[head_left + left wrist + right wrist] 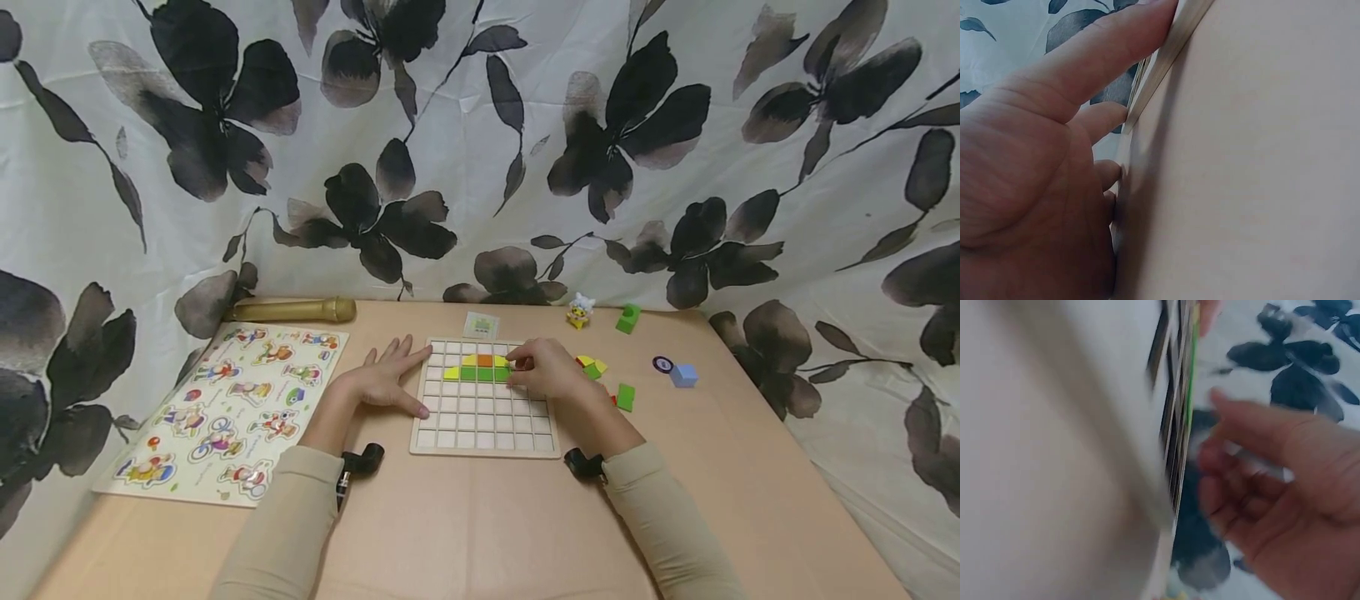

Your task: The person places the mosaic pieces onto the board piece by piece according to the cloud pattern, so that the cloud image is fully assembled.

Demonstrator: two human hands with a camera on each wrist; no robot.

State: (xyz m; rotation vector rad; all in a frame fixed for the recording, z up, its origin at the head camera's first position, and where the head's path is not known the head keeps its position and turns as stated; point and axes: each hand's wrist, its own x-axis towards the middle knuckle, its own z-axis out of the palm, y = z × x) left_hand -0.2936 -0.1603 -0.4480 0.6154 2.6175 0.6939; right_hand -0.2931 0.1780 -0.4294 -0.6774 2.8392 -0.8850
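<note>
A square wooden grid board (453, 427) lies on the table, with green blocks (483, 374), an orange block (486, 361) and yellow pieces (452, 372) set in its upper rows. My left hand (381, 379) steadies the board's left side, fingers spread, thumb and index finger touching the edge. Over the board's upper right is my right hand (546, 368), its fingertips close to the right end of the coloured pieces. In the right wrist view its fingers are loosely bent and blurred, the thumb apart from them, and no piece shows between them.
Loose yellow, red and green pieces (594, 367) lie right of the board, with a green block (625, 397) nearby. Behind stand a pattern card (481, 325), a small figurine (579, 310) and another green block (628, 318). A blue cube (683, 376), picture board (202, 400) and gold tube (292, 311) lie farther out.
</note>
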